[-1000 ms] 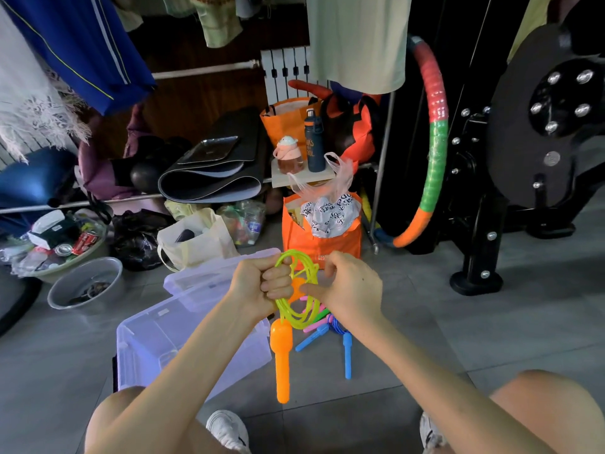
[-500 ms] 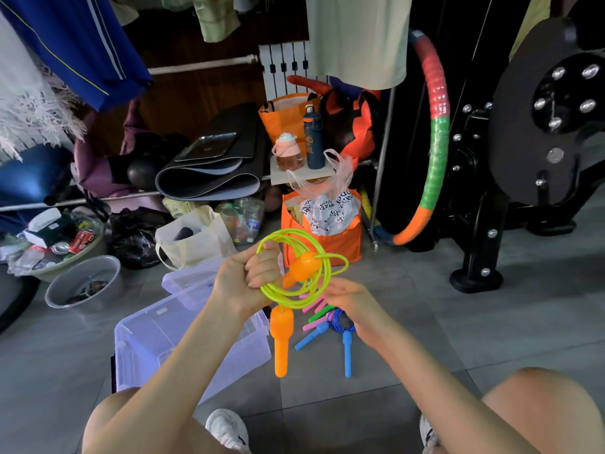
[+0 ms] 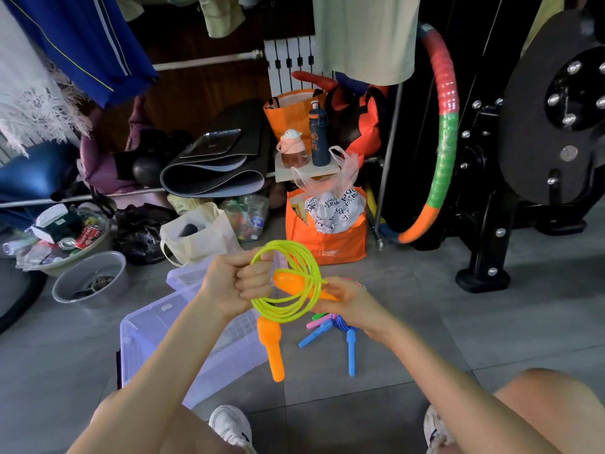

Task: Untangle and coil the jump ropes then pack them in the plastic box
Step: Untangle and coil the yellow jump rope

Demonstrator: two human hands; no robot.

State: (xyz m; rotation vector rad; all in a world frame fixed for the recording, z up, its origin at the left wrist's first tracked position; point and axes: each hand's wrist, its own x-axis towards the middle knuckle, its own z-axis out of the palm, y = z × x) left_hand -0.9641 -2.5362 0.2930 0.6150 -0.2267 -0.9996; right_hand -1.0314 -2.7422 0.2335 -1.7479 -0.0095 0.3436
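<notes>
Left hand (image 3: 236, 287) grips yellow rope (image 3: 288, 286) (coiled); right hand (image 3: 352, 303) holds orange handle (image 3: 296, 285)

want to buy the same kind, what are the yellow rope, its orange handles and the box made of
Yellow-green cord: probably smooth PVC or rubbery plastic, glossy, holding springy loops. Orange handles: moulded hard plastic, it seems, with a slight sheen. Storage box: translucent plastic; ribs show through its wall.
</notes>
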